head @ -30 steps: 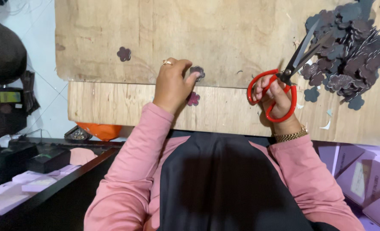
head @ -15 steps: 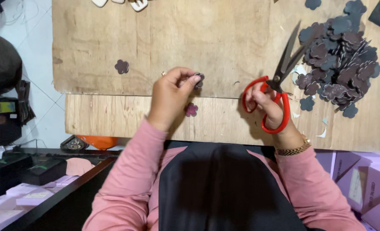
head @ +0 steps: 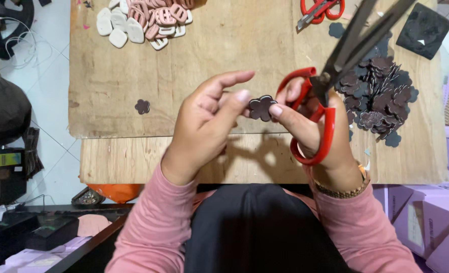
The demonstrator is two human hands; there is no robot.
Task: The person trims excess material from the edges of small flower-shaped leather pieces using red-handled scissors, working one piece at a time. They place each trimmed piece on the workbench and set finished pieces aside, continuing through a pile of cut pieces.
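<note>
Dark flower piece (head: 262, 107) held up between both hands, above the front edge of the wooden board (head: 133, 101). Pinched on its left side by thumb and finger of the left hand (head: 207, 126), index finger stretched out free above. Touched on its right side by a fingertip of the right hand (head: 310, 126). Roughly round with scalloped edge, so no clear long axis; flat, thin, matte, maybe foam or felt. Both hands equally close, piece right in the middle.

Right hand also closed through the loops of red scissors (head: 325, 96), blades dark metal, slightly parted, pointing up and away to the right, not at the piece.

Behind the right hand, heap of similar dark flowers (head: 381, 96). One single flower (head: 142, 106) lying alone on the board, well to the left. Far left corner: pile of pale and pink rounded pieces (head: 143, 23). Second red scissors (head: 320, 9) at far edge.
</note>
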